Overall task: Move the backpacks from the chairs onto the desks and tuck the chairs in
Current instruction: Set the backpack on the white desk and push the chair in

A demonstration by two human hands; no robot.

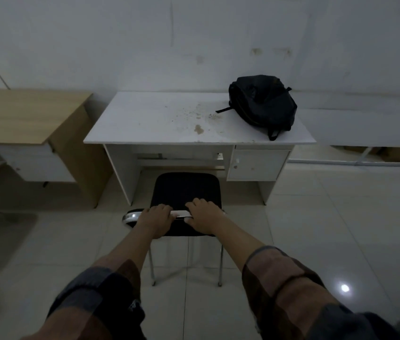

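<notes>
A black backpack point(264, 104) lies on the right part of the white desk point(159, 119), one strap hanging over the front edge. A black chair point(185, 190) with a chrome frame stands on the floor in front of the desk's knee space, its seat mostly outside the desk. My left hand point(156, 218) and my right hand point(204, 217) both grip the chrome top bar of the chair's backrest, side by side, fingers curled over it.
A wooden-topped desk point(22, 114) stands to the left, close beside the white one. Another white surface point(365, 123) runs along the wall on the right. The white desk has a small cabinet door point(257, 164) on its right side. Pale floor tiles surround the chair.
</notes>
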